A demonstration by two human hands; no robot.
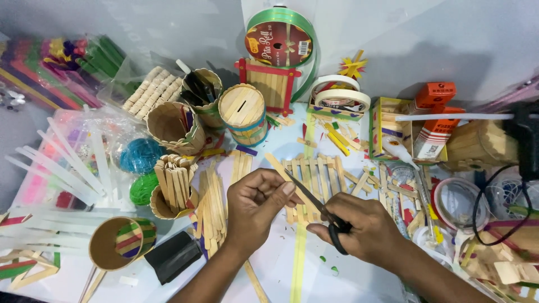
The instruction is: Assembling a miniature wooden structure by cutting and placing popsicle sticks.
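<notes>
Cutting, centre of frame: black-handled scissors [323, 216] are angled up-left, blades pointing toward the left hand.
Right hand [365, 227]: fingers curled through the scissor loops, gripping them firmly, lower centre-right.
Left hand [255, 207]: fingers bent and pinched together at the thumb, right beside the blade tips; what they pinch is too small to make out.
Just behind the hands: a flat panel of pale wooden craft sticks laid side by side like a fence [314, 177], lying on the white tabletop [275, 264].
Left of the left hand: a loose pile of plain wooden sticks [212, 210], and beyond it a small round cup packed with upright sticks [173, 188].
Upper centre: a round stick-built barrel with a slot in its lid and a blue band [242, 112]; behind it a stick square with a red frame [272, 81] and a green ribbon spool [281, 40].
Upper right of centre: two rolls of white tape [339, 94] stacked on a stick box.
Lower left: a brown cardboard tube lying on its side with striped coloured sticks inside [120, 241], next to a black flat piece [173, 255].
Left: a blue ball of thread [140, 154] above a green ball of thread [143, 188].
Right edge: a black cable [483, 196] looping over the clutter.
</notes>
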